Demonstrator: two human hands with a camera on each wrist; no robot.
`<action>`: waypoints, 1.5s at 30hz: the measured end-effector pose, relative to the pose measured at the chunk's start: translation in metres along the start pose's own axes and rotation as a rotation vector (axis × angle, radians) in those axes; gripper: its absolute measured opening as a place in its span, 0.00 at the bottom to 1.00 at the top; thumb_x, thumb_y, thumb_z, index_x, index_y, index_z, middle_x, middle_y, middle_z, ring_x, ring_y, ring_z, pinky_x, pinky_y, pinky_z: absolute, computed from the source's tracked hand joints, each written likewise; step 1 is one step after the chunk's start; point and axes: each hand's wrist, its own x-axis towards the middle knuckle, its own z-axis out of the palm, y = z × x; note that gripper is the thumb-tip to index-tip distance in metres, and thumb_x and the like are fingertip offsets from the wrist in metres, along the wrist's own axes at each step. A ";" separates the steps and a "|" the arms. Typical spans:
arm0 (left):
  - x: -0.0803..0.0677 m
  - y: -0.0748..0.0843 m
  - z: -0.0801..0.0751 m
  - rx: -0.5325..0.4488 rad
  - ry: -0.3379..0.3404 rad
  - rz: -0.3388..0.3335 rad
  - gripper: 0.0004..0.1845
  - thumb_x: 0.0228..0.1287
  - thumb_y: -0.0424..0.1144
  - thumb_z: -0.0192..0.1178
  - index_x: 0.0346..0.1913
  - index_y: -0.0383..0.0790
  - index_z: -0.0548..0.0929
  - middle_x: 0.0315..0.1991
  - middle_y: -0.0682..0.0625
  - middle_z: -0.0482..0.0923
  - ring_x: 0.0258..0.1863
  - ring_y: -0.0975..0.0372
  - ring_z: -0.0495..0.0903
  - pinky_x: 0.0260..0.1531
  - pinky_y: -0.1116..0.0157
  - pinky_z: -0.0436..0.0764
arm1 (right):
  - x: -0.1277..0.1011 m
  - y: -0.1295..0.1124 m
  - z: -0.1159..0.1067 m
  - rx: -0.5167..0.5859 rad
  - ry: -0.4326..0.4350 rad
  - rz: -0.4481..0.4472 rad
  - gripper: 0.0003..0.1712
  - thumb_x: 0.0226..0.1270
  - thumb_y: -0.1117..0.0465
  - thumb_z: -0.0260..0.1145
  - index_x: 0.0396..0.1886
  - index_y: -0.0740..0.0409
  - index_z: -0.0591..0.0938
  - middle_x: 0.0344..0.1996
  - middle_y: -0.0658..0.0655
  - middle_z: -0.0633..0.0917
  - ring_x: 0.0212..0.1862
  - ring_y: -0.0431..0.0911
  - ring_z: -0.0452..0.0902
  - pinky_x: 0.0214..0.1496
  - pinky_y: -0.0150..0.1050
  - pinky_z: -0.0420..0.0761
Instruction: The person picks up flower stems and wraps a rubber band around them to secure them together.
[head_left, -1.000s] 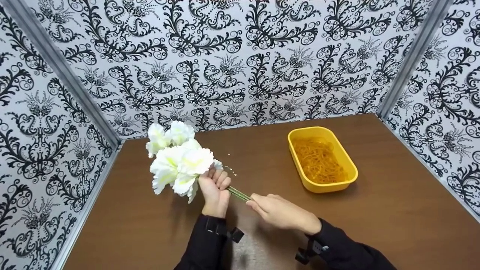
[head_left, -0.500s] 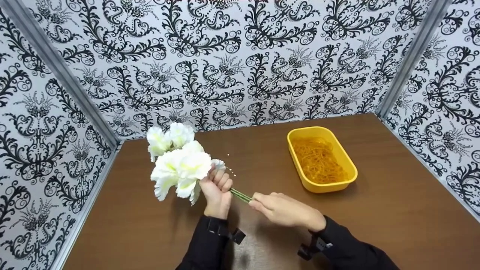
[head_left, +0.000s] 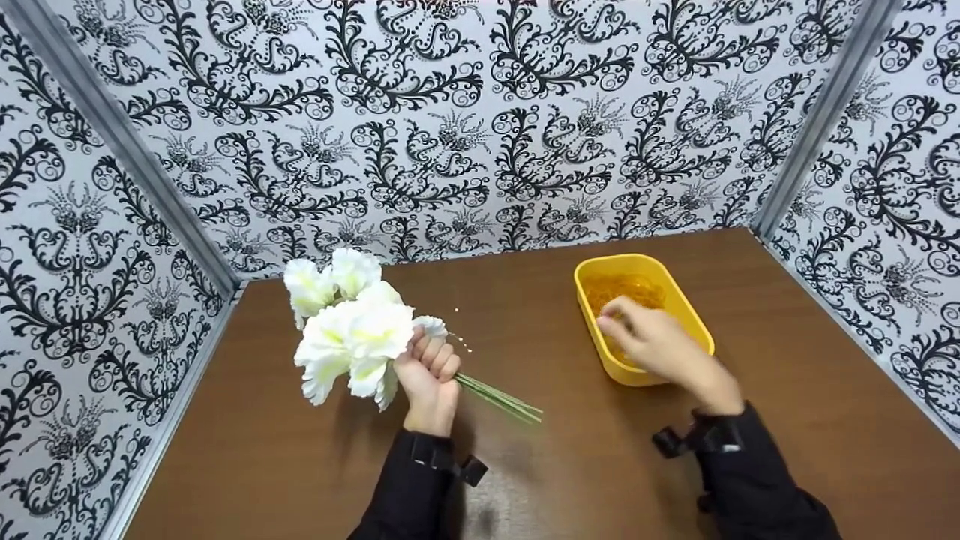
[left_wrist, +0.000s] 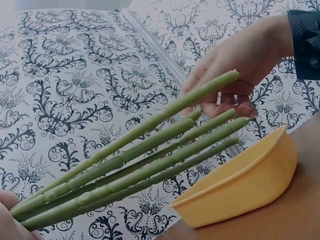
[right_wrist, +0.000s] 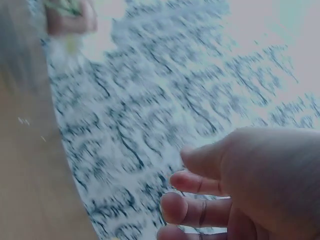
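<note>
The left hand [head_left: 429,379] clamps flower stems [head_left: 499,396], likely keeping them bundled; the right hand [head_left: 664,345], fingers apart, hovers above a yellow tub [head_left: 684,307].

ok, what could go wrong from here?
Only the left hand grips the stems, whose free ends fan out; a looser hold might let the white flowers slip or spread.
The right hand hangs over the yellow tub and could bump or tip it.
The orange strands inside lie tangled, so a pinch may lift a clump.
</note>
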 end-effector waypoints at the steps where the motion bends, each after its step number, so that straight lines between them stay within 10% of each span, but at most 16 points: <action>1: 0.000 0.000 0.000 -0.002 0.000 0.000 0.21 0.75 0.38 0.35 0.20 0.49 0.47 0.16 0.60 0.40 0.15 0.70 0.39 0.14 0.74 0.39 | 0.000 0.005 -0.004 -0.009 0.012 0.013 0.10 0.79 0.54 0.59 0.47 0.56 0.80 0.28 0.48 0.80 0.29 0.42 0.74 0.36 0.43 0.77; 19: -0.001 0.003 0.004 -0.028 0.032 -0.013 0.22 0.77 0.38 0.34 0.20 0.50 0.46 0.16 0.61 0.40 0.14 0.70 0.39 0.14 0.74 0.39 | -0.008 0.077 -0.004 -0.235 -0.183 0.418 0.17 0.64 0.50 0.73 0.42 0.58 0.86 0.32 0.54 0.85 0.39 0.58 0.81 0.39 0.59 0.77; 38: -0.001 0.005 0.004 -0.094 -0.006 -0.043 0.20 0.75 0.38 0.35 0.21 0.50 0.45 0.17 0.60 0.40 0.15 0.70 0.39 0.15 0.74 0.39 | -0.007 0.084 0.007 -0.235 -0.193 0.400 0.09 0.64 0.55 0.74 0.27 0.51 0.85 0.27 0.50 0.83 0.31 0.48 0.77 0.33 0.50 0.76; 45: -0.001 0.006 0.004 -0.082 0.013 -0.033 0.21 0.75 0.39 0.35 0.20 0.50 0.46 0.16 0.60 0.41 0.15 0.70 0.39 0.15 0.74 0.40 | -0.005 0.075 0.003 -0.239 -0.146 0.343 0.09 0.74 0.57 0.63 0.37 0.58 0.82 0.32 0.55 0.83 0.36 0.52 0.79 0.39 0.57 0.78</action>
